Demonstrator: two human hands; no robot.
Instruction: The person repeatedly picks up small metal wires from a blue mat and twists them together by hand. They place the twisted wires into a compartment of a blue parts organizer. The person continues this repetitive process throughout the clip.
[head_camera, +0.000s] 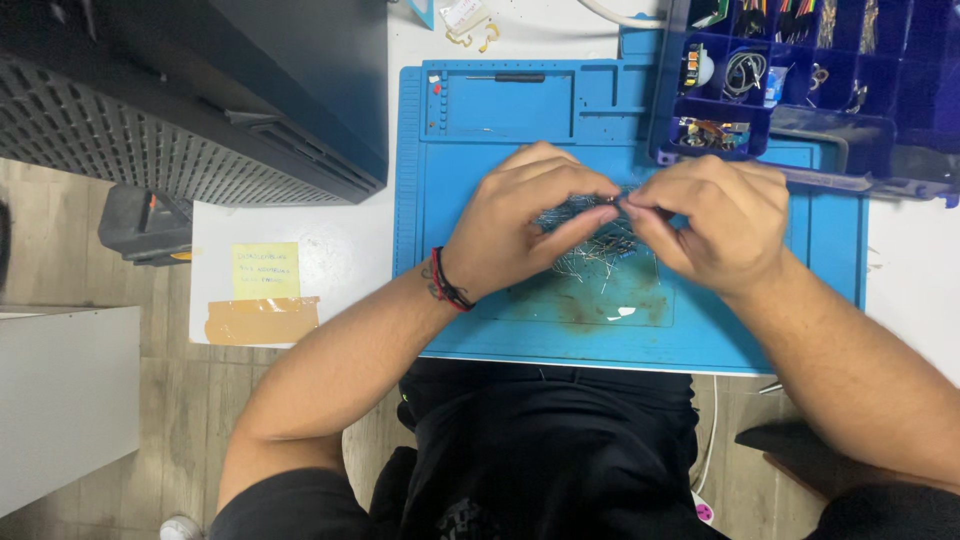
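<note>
My left hand (520, 225) and my right hand (715, 220) meet over a blue work mat (480, 300). Their fingertips pinch together on a small wire-legged electronic part (617, 203) held between them. Under the hands lies a loose pile of small components with thin metal leads (600, 250), partly hidden by my fingers. A red and black band sits on my left wrist.
A dark blue compartment box (800, 70) with small parts rests on the mat's far right corner. A large black perforated case (200, 90) stands at the left. A yellow sticky note (265, 270) and tan tape (262, 320) lie on the white table. A screwdriver (505, 77) rests in the mat's top tray.
</note>
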